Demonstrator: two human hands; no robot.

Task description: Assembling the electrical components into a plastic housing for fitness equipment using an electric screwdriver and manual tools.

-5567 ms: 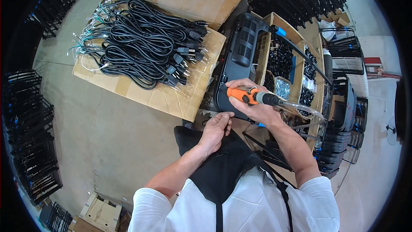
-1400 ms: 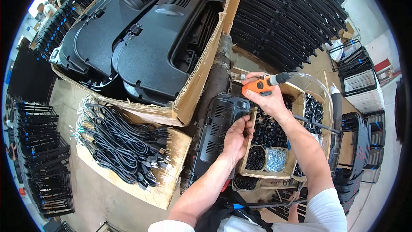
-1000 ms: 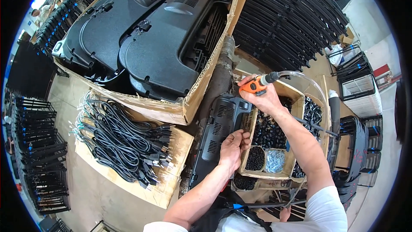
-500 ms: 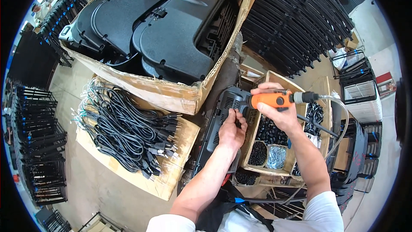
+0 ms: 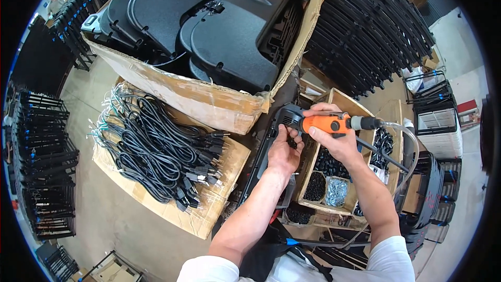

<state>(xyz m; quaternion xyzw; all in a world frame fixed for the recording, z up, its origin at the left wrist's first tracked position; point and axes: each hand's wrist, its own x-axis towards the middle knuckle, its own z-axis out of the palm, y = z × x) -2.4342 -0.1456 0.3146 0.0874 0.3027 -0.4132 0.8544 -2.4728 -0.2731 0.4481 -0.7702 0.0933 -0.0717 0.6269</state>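
My right hand point(image 5: 336, 141) is wrapped round an orange air screwdriver point(image 5: 319, 124) with a clear hose at its back end. The tool's front end points left at a black vented plastic housing point(image 5: 285, 114); whether its tip touches is hidden. My left hand point(image 5: 284, 152) is at the near side of this housing, thumb up against it and fingers curled. Small dark bits show among those fingers, too small to name. A long dark edge of the workpiece runs down toward my left forearm.
A big carton point(image 5: 209, 102) of black plastic housings stands at the back left. Black power cords point(image 5: 162, 151) lie heaped on cardboard point(image 5: 229, 198). Right of my hands, a wooden divided box point(image 5: 300, 196) holds black screws point(image 5: 315, 185), silver screws point(image 5: 336, 190) and black parts. Black frames are stacked behind.
The vented housing has turned, so less of its vented face shows. Both hands and the screwdriver stay close to it with little movement. The whole view has shifted slightly.
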